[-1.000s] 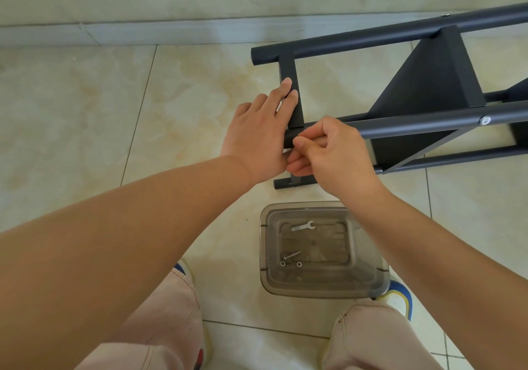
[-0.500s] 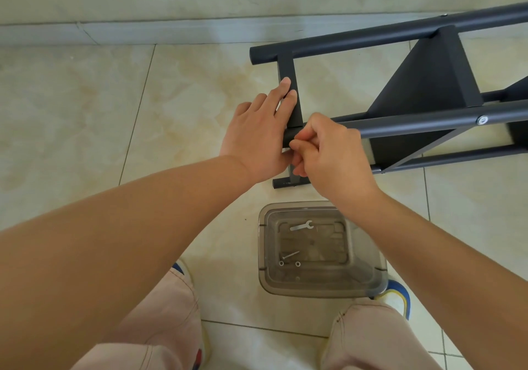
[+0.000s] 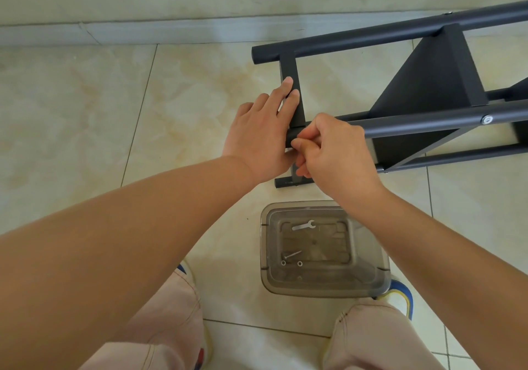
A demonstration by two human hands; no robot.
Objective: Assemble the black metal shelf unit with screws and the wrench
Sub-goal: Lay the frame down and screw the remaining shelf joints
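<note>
Your left hand [image 3: 261, 137] lies flat, fingers straight, against the crossbar of the black shelf unit [image 3: 428, 84] lying on the floor; your right hand [image 3: 333, 148] curls, pinching at the tube end, what it pinches hidden, and the wrench [image 3: 303, 225] and screw [image 3: 292, 255] sit in the clear tray [image 3: 380, 278]

We see through one wide-angle camera worn on the head, looking forward and steeply down at the tiled floor [image 3: 85, 129]. The clear plastic tub [image 3: 383, 272] sits close below us, near the frame's bottom centre; beyond the tub the view reaches the baseboard [image 3: 143, 31] along the top edge.
</note>
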